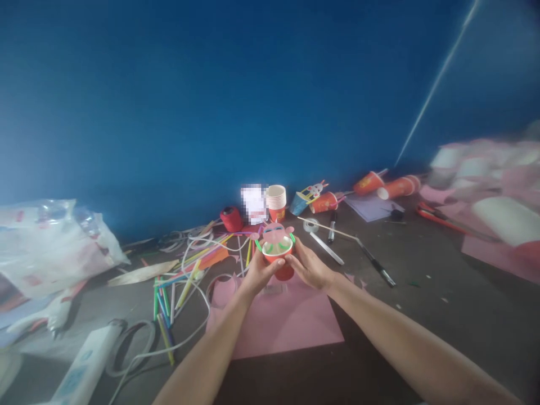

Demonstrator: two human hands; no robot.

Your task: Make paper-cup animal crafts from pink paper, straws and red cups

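Both hands hold one red paper cup [283, 271] above a pink paper sheet [291, 323]. My left hand [258, 273] wraps its left side, and my right hand [310, 264] closes on its right side, thumbs near the rim. The cup's white inside faces me, with green straw pieces in it. A pink paper head [275, 232] with round ears stands at the cup's far rim. Short green straws stick out at both sides of the rim. My fingers hide much of the cup's wall.
Stacked paper cups [277, 201] stand by the blue wall. Coloured straws [164, 301], a white cable and a power strip [86, 365] lie left, near a glue gun [59, 312]. Right are a pen [379, 267], tape roll [311, 225] and red scissors-like tool [439, 218].
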